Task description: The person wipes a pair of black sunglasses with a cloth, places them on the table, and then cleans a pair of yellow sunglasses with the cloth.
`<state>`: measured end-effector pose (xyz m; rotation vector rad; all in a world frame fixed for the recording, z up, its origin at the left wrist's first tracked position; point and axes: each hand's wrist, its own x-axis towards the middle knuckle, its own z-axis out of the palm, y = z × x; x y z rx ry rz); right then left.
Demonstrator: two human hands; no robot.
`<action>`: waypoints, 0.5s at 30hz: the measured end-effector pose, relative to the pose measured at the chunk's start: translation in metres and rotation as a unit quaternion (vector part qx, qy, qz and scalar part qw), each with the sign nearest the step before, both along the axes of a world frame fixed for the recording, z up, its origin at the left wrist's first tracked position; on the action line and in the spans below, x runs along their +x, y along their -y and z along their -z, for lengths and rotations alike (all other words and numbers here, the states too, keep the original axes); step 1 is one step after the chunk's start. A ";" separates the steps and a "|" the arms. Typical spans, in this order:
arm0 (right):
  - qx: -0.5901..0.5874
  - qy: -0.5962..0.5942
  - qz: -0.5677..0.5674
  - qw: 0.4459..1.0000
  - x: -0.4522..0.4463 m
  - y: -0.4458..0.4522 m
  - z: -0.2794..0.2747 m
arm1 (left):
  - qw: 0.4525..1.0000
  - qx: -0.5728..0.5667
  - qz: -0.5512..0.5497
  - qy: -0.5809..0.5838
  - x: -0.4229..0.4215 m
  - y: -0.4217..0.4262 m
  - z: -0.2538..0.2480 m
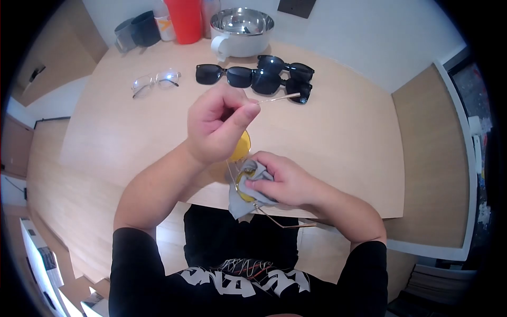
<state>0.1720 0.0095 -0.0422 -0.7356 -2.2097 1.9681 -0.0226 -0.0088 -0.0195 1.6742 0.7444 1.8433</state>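
My left hand (221,124) is closed, thumb and finger pinching one thin metal temple of a pair of yellow-tinted glasses (243,145). The tip of that temple pokes out to the right of my fingers. Lower down, my right hand (282,179) presses a grey cloth (240,208) around one yellow lens. The other lens shows just under my left wrist, partly hidden by it. Below the cloth the second temple sticks out to the right, past the table's front edge.
Several dark sunglasses (240,77) lie on the table (343,137) beyond my hands. Clear glasses (156,80) rest at the left. Along the back stand a white-and-steel bowl (243,42), a red container (185,21) and dark mugs (145,29). A wooden panel (435,148) borders the right side.
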 end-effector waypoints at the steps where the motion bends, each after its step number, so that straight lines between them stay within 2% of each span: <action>1: -0.015 0.017 0.003 1.000 -0.002 -0.001 -0.009 | 1.000 -0.006 -0.002 -0.013 -0.001 0.002 -0.001; 5: -0.028 0.016 0.001 0.999 -0.003 0.002 -0.016 | 1.000 -0.016 0.011 0.012 0.000 0.002 0.001; 7: 0.015 -0.010 -0.020 1.000 0.000 0.003 -0.017 | 0.999 0.018 0.013 0.025 0.002 -0.003 0.003; 11: 0.052 -0.027 -0.053 0.997 0.002 -0.001 -0.016 | 0.999 0.008 0.025 0.026 0.003 0.000 0.004; 15: 0.004 0.002 -0.023 1.000 0.000 -0.002 -0.008 | 0.999 0.006 0.034 0.027 0.002 0.000 0.002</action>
